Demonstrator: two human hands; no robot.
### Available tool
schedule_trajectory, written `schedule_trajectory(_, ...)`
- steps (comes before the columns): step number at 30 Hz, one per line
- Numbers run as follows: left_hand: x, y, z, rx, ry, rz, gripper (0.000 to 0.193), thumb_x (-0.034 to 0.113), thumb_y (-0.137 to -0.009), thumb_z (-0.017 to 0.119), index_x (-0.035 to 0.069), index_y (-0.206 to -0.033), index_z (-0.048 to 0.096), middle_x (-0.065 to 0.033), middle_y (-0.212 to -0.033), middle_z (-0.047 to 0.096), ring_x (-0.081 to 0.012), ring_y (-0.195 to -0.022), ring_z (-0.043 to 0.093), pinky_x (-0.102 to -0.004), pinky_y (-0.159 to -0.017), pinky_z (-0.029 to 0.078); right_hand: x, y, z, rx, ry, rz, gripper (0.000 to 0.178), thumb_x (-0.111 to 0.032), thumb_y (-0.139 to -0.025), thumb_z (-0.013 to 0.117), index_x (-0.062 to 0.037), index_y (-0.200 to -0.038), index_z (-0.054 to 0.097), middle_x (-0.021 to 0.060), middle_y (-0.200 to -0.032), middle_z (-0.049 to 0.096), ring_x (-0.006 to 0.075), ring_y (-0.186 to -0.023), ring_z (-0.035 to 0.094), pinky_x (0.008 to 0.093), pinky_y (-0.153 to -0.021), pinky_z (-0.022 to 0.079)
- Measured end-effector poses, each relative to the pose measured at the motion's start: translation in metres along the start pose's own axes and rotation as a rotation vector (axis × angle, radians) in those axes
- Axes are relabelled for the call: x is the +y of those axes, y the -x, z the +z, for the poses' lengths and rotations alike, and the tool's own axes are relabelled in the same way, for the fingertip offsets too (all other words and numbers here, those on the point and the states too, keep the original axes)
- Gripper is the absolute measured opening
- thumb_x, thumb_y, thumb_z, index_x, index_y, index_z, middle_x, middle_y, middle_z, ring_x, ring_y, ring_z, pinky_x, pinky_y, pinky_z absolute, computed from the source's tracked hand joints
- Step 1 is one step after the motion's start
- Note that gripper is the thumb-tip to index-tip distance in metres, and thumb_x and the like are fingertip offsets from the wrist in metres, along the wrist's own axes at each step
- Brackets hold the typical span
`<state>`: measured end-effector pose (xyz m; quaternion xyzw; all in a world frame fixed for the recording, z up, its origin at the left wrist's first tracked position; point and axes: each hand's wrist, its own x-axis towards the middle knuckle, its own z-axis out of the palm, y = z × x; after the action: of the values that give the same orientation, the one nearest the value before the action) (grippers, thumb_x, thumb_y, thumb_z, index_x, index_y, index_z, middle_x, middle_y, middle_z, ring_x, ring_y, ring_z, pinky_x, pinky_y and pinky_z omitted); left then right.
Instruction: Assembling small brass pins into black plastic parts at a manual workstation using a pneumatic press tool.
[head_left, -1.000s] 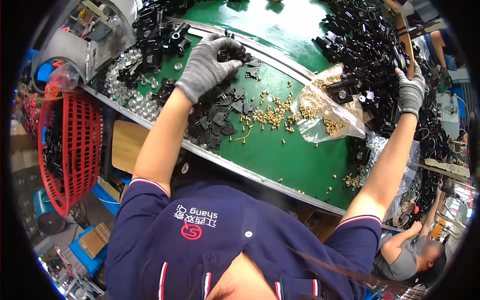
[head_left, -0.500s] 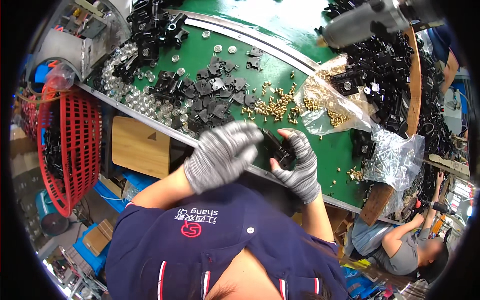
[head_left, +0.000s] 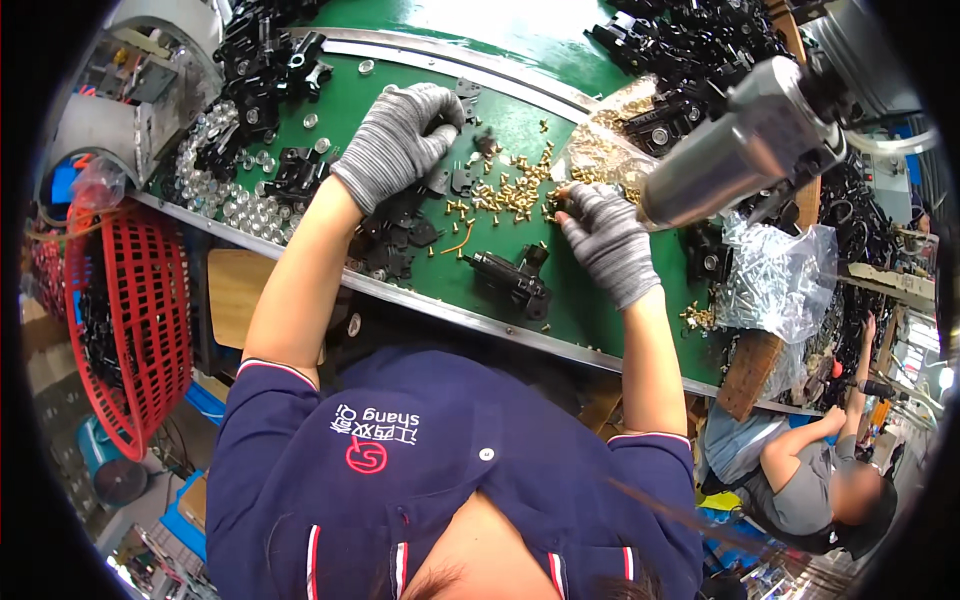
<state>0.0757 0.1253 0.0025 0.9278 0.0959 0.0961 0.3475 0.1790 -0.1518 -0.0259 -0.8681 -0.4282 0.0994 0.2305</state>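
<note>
1. Since half a second earlier, the left hand (head_left: 395, 145) has moved to the left of the brass screw pile (head_left: 515, 195); the black part (head_left: 517, 282) has left the right hand (head_left: 612, 245) and lies on the green table (head_left: 590, 320), on the person's side of the pile; the right hand has moved to the pile's right edge; and the metal tool (head_left: 735, 145) reaches lower, right of the pile.
2. Clear round pieces (head_left: 250, 212), well left of the pile: loose and crowded, they could roll if the left forearm brushes them.
3. Left hand, left of the pile: fingers curled above the black plates (head_left: 400, 230); I cannot tell whether it pinches anything. Because the plates overlap, two could come up together.
4. Black part, on the person's side of the pile: nothing holds it, so a knock from the right wrist could push it toward the table's edge.
5. Right hand, at the pile's right edge: fingers bent, tips near the screws; I cannot tell whether one is gripped. Small heads and glove cloth could make a screw slip and scatter.
6. Metal tool, right of the pile: its tip is close to the right hand, so lifting that hand carelessly could bump it.
</note>
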Motion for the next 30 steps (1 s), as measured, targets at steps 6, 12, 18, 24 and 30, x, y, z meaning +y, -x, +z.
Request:
schedule_trajectory(6, -0.018, 0.002, 0.019, -0.048, 0.017, 0.01, 0.021, 0.006, -0.078, 0.075, 0.005, -0.098, 0.07, -0.0096, -0.106, 0.068, -0.0313, -0.088, 0.065, -0.0384, -0.083, 0.054, -0.002, -0.014, -0.004, 0.012, 0.252, -0.191, 0.013, -0.014, -0.087, 0.067, -0.0089, -0.099, 0.064, 0.0137, -0.09, 0.063, 0.0344, -0.078, 0.063, 0.0453, -0.071, 0.052)
schedule_trajectory(12, -0.018, 0.005, 0.01, 0.0, -0.359, 0.289, 0.02, 0.007, -0.078, 0.075, 0.007, -0.098, 0.07, -0.0095, -0.107, 0.068, -0.0316, -0.093, 0.066, -0.0389, -0.086, 0.054, -0.002, -0.022, -0.017, -0.114, 0.234, -0.125, 0.018, -0.016, -0.088, 0.065, -0.0109, -0.106, 0.066, 0.0138, -0.092, 0.064, 0.0333, -0.08, 0.065, 0.0441, -0.072, 0.053)
schedule_trajectory(18, -0.018, 0.005, 0.004, 0.012, -0.328, 0.208, 0.016, 0.005, -0.08, 0.074, 0.005, -0.095, 0.068, -0.0095, -0.105, 0.068, -0.0266, -0.092, 0.068, -0.0343, -0.082, 0.056, -0.024, -0.049, -0.007, 0.023, 0.206, -0.329, 0.02, -0.017, -0.088, 0.064, -0.0113, -0.107, 0.068, 0.0159, -0.088, 0.065, 0.0341, -0.077, 0.066, 0.0449, -0.071, 0.053)
schedule_trajectory(24, 0.053, 0.041, -0.022, 0.078, 0.581, 0.059, 0.014, 0.001, -0.079, 0.074, 0.003, -0.087, 0.063, -0.0124, -0.099, 0.068, -0.021, -0.088, 0.069, -0.0304, -0.078, 0.055, -0.028, -0.086, 0.004, -0.181, 0.383, -0.142, 0.017, -0.018, -0.086, 0.066, -0.0085, -0.1, 0.07, 0.0181, -0.08, 0.066, 0.035, -0.077, 0.066, 0.0457, -0.071, 0.054)
schedule_trajectory(30, 0.106, 0.086, 0.04, -0.181, 0.448, 0.354, 0.02, 0.001, -0.077, 0.073, 0.003, -0.095, 0.064, -0.0128, -0.11, 0.063, -0.03, -0.093, 0.066, -0.0369, -0.081, 0.055, -0.027, -0.099, -0.009, -0.328, 0.11, -0.016, 0.017, -0.02, -0.083, 0.066, -0.0051, -0.092, 0.07, 0.0179, -0.078, 0.069, 0.0349, -0.075, 0.068, 0.0431, -0.072, 0.055)
